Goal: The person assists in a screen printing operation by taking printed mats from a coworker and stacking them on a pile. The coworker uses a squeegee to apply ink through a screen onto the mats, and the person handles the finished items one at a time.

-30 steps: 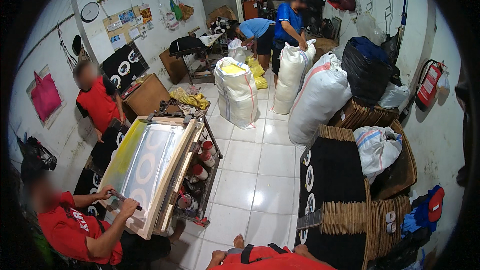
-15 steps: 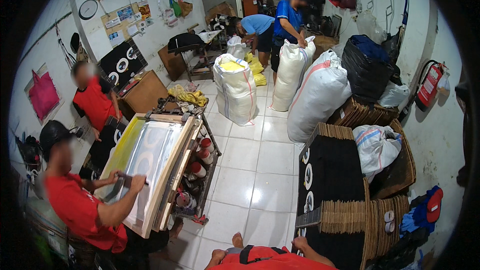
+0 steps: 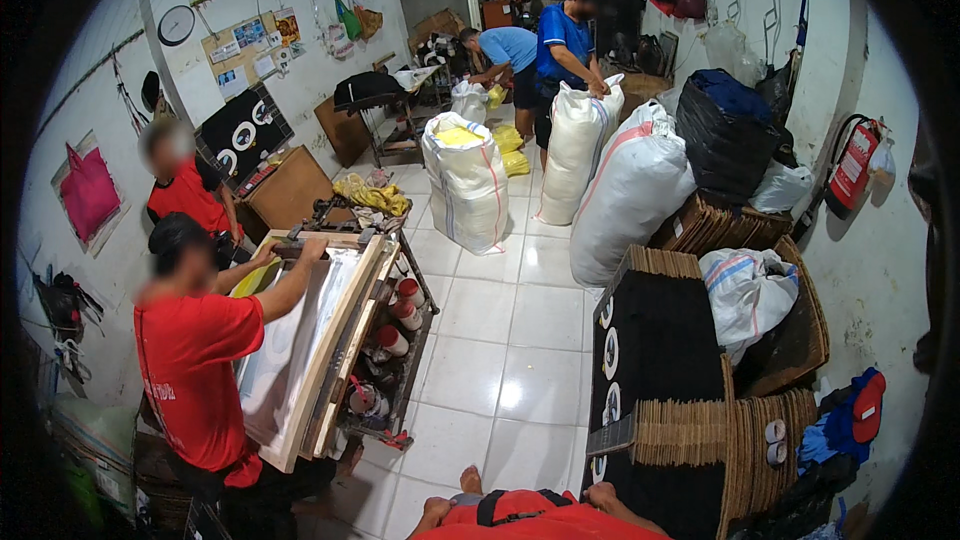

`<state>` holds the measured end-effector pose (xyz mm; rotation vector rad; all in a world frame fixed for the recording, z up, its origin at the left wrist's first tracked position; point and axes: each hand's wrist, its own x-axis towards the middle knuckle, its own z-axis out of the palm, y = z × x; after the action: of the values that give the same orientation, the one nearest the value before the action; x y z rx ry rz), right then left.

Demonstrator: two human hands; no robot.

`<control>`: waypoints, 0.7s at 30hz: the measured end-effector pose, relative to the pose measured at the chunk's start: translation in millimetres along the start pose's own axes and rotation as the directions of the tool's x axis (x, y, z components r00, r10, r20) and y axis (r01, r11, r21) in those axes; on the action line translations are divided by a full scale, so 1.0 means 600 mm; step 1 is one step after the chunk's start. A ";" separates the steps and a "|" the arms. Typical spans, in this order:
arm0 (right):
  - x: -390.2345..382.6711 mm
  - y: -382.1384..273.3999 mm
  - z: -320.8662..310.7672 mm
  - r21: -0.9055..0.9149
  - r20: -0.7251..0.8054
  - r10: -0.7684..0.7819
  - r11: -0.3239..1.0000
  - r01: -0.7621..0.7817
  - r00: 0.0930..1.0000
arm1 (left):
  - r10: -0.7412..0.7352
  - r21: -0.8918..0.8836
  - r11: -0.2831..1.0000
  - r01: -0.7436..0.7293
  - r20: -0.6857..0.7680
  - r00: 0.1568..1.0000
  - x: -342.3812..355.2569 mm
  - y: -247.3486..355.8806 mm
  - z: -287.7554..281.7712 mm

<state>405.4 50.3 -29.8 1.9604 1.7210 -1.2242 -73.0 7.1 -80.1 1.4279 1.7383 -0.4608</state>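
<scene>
My left hand point(image 3: 433, 513) is closed at the lower edge, beside the front of my red shirt point(image 3: 540, 520); what its fingers hold, if anything, is hidden. My right hand point(image 3: 602, 496) is curled closed next to the near left edge of a black fabric panel point(image 3: 660, 485) with white round prints; whether it grips anything is too small to see. That panel lies by a stack of brown boards point(image 3: 685, 430), with another black panel point(image 3: 665, 340) beyond it. A bare foot point(image 3: 471, 480) shows between my hands.
To the left, a person in red point(image 3: 205, 360) works at a tilted screen-printing frame point(image 3: 305, 340) on a cart holding several jars point(image 3: 393, 340). Stuffed white sacks point(image 3: 465, 185) stand ahead on the tiled floor point(image 3: 490, 320). Another person in blue point(image 3: 565, 45) handles a sack.
The person in red at the printing frame has leaned in, both hands moving from the frame's near part to its far end. My hands have barely moved.
</scene>
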 end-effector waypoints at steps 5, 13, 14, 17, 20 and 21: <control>0.020 -0.002 0.003 0.699 0.059 0.285 0.673 -0.244 0.957 | 0.051 0.022 0.999 -0.049 -0.066 0.996 0.005 -0.006 0.014; 0.025 0.002 -0.005 0.369 0.069 0.193 0.907 -0.205 0.979 | -0.034 -0.128 0.992 0.020 -0.106 0.994 -0.011 -0.002 0.021; 0.010 -0.006 -0.012 0.459 0.092 0.258 0.846 -0.271 0.962 | -0.099 -0.168 0.982 0.086 -0.070 0.993 -0.015 0.003 0.018; -0.022 -0.035 -0.034 0.579 0.114 0.359 0.733 -0.356 0.926 | -0.134 -0.147 0.981 0.128 -0.037 0.990 -0.034 0.019 0.003; -0.028 -0.045 -0.041 0.380 0.019 0.177 0.909 -0.171 0.984 | -0.213 -0.274 0.943 0.190 -0.058 0.975 -0.057 0.036 -0.014; -0.024 -0.044 -0.039 0.217 -0.026 0.080 0.973 -0.073 0.996 | -0.259 -0.351 0.910 0.222 -0.061 0.964 -0.063 0.042 -0.018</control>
<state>391.8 62.9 3.7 2.1597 1.5686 -1.4091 -52.6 -1.5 -39.0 1.0110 1.9802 -0.1974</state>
